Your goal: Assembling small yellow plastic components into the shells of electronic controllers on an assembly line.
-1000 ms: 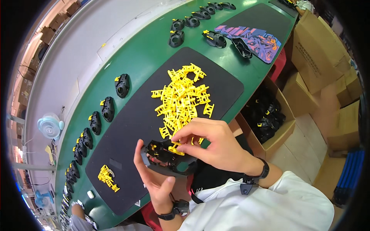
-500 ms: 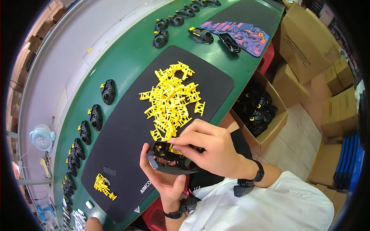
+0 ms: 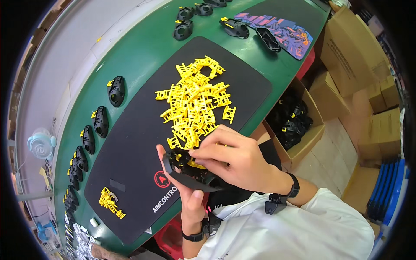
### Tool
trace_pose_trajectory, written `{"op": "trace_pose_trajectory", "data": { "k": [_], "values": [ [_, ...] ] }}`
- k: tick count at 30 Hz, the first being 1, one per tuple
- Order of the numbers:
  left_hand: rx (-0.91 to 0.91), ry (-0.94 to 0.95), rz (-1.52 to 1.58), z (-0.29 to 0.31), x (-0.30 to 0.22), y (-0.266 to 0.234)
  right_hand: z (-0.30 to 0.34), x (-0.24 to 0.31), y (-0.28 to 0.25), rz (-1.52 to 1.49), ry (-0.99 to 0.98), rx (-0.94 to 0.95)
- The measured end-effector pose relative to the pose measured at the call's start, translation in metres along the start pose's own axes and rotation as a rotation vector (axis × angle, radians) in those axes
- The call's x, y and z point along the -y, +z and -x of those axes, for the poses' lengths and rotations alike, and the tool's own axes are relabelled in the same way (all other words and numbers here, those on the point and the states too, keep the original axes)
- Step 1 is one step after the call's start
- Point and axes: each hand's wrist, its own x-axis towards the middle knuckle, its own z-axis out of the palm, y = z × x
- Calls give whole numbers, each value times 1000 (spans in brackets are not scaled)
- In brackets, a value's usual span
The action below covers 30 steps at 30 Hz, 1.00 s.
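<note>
Hands, two, bare: by the left hand (image 3: 193, 201), a hollow black shell (image 3: 184, 177) is held from below and along its side; by the right hand (image 3: 237, 157), fingers drawn narrow, a yellow part (image 3: 197, 164) within the shell is reached, whether pinched or merely pressed cannot be told. Shell location: raised at the near edge of the black mat (image 3: 138, 145), just beside a loose pile of yellow pieces (image 3: 197, 104), over the green worktop (image 3: 138, 64). Handling notes, by judgement: shell best kept firmly cradled, hollow side in view; yellow part best kept level and aligned before pressure is applied; pressure best supported from beneath, light and even; forcing best avoided, lest thin bars be bent.
</note>
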Motion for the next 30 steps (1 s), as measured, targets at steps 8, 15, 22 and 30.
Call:
{"op": "trace_pose_trajectory", "data": {
  "k": [8,15,22,30],
  "values": [
    [68,-244,196,-6,5,6,2,-16,-30,-683,695,489],
    [94,-273,217,-5,1,3,5,-21,-18,-794,701,563],
    [148,-457,423,-1,-3,-15,7,-17,-19,-152,-128,365],
    [11,-732,788,19,-5,-38,25,-8,-16,-63,-367,523]
  ]
}}
